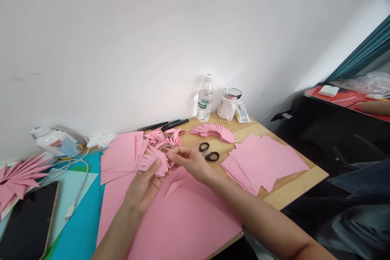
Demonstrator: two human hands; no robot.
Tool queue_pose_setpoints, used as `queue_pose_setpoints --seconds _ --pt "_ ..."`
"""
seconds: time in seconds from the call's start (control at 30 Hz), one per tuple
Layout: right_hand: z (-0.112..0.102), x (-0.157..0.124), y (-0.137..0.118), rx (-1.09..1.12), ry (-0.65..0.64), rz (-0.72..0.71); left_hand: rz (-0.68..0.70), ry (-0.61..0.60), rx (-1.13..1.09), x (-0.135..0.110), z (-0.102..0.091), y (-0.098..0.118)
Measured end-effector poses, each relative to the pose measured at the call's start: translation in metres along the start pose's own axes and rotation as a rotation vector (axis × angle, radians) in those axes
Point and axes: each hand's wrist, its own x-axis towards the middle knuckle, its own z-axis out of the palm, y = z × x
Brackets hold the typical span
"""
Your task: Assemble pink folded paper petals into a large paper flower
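Beneath a white wall [122, 40], a black phone [32, 219] lies on coloured sheets [81, 221], lower left. Just below centre, the left hand [141, 191] grips a folded pink piece [157, 163], its right edge pinched by the right hand [193, 164], above a large pink sheet [183, 227]; wooden tabletop [292, 185] shows lower right, a red table [318, 94] at the right.

Both hands [143, 189] on folded pink paper [158, 164]; scissors [207, 157] nearby.
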Motion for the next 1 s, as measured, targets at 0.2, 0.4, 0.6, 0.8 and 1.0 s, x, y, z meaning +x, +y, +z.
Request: queue_pose_setpoints --seconds 0.2,0.4,0.6,0.8,1.0 --pt "-0.0049 0.0016 0.0065 0.117 -0.041 0.078 -0.025 0.045 -0.046 -0.0036 0.0057 0.0009" --pt "-0.0031 0.0002 0.0061 0.077 -0.002 0.026 -0.022 0.013 -0.038 -0.0032 0.0041 0.0011" --pt "0.0019 -0.0013 0.0004 -0.063 0.062 -0.029 0.002 0.004 0.006 -0.0026 0.0031 -0.0005" --pt "0.0014 -0.0027 0.0003 -0.286 0.050 -0.181 0.057 0.033 0.048 -0.0008 0.0000 -0.0020" --pt "-0.0008 -0.0022 -0.0018 -0.267 -0.010 -0.101 0.027 0.067 0.055 -0.0002 -0.0014 -0.0015"
